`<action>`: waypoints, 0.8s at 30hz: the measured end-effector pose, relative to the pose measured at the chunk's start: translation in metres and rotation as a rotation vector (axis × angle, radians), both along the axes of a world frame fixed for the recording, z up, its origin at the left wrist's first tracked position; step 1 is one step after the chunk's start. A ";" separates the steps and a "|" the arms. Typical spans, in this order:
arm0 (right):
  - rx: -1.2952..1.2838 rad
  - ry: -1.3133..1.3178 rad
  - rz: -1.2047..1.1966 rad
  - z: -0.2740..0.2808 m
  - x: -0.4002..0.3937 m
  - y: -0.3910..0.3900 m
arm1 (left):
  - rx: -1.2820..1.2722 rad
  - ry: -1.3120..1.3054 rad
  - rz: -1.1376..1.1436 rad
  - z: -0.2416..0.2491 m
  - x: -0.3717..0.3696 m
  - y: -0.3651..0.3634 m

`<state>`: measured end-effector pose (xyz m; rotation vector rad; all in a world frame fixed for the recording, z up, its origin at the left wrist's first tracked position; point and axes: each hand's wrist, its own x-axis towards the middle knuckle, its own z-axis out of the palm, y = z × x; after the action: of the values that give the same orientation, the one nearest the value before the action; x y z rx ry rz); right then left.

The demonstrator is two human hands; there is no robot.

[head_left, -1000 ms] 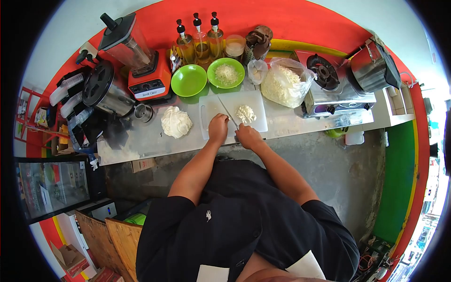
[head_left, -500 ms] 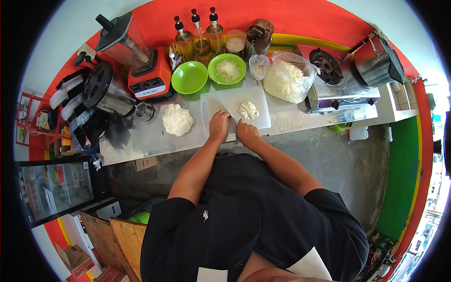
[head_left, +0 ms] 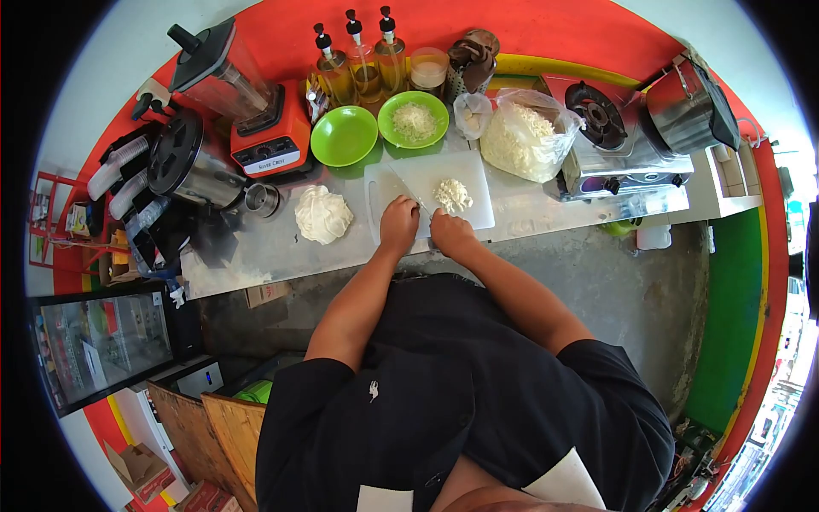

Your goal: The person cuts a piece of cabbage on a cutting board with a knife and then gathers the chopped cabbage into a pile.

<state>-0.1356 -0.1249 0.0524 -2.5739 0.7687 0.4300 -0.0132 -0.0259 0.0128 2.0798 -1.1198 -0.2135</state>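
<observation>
A white cutting board [head_left: 467, 169] lies on the metal counter in front of me. My right hand [head_left: 452, 232] is closed at the near edge of the board, around the handle of a knife [head_left: 407, 183]. The thin blade slants up and left across the board. Beside it, my left hand [head_left: 398, 225] rests on the board's near left part with fingers curled in close to the blade; whatever it pinches is hidden. Just beyond the right hand sits a small heap of chopped white pieces [head_left: 453, 195].
Behind the board stand a green bowl [head_left: 344, 136] and a green plate [head_left: 393, 139] holding white shreds. A clear bag of white pieces [head_left: 527, 145] is at right, before a gas stove [head_left: 627, 166]. Left are a bunched white bundle [head_left: 322, 214] and a red blender [head_left: 271, 145].
The whole view has shifted slightly. Both hands stay at the near side of the board, and the right hand and knife have moved only a little.
</observation>
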 end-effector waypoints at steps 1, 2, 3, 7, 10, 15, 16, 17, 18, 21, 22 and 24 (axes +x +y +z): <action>-0.023 0.012 0.026 0.002 0.001 -0.001 | 0.000 -0.001 -0.002 0.000 0.000 -0.001; -0.046 0.025 0.053 0.004 0.002 -0.002 | -0.010 0.017 0.006 0.000 0.000 -0.001; -0.046 0.025 0.053 0.004 0.001 -0.001 | -0.018 0.036 0.014 0.000 0.000 -0.001; -0.035 -0.026 0.034 -0.005 -0.002 0.005 | 0.029 0.032 0.039 0.002 0.000 -0.004; -0.028 -0.034 -0.002 -0.006 0.001 0.003 | 0.029 0.052 0.053 0.004 0.001 -0.004; -0.026 0.022 0.074 0.002 0.005 -0.007 | 0.012 0.037 0.033 0.001 0.007 -0.007; -0.024 0.044 0.072 0.004 0.004 -0.006 | 0.013 0.038 0.034 0.000 0.008 -0.007; -0.023 0.067 0.070 0.006 0.003 -0.006 | 0.035 0.044 0.032 0.000 0.010 -0.009; -0.023 0.069 0.070 0.003 0.002 -0.006 | 0.056 0.051 0.030 0.002 0.011 -0.010; -0.015 0.021 0.046 -0.005 0.000 -0.006 | 0.024 0.150 0.062 0.007 0.011 -0.010; 0.019 0.031 0.031 -0.006 0.000 -0.008 | 0.025 0.151 0.065 0.008 0.010 -0.010; 0.055 0.038 0.017 -0.003 0.003 -0.011 | 0.036 0.136 0.052 0.008 0.012 -0.010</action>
<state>-0.1323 -0.1362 0.0496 -2.5300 0.7385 0.4999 -0.0011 -0.0357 0.0203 2.0905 -0.9857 -0.3464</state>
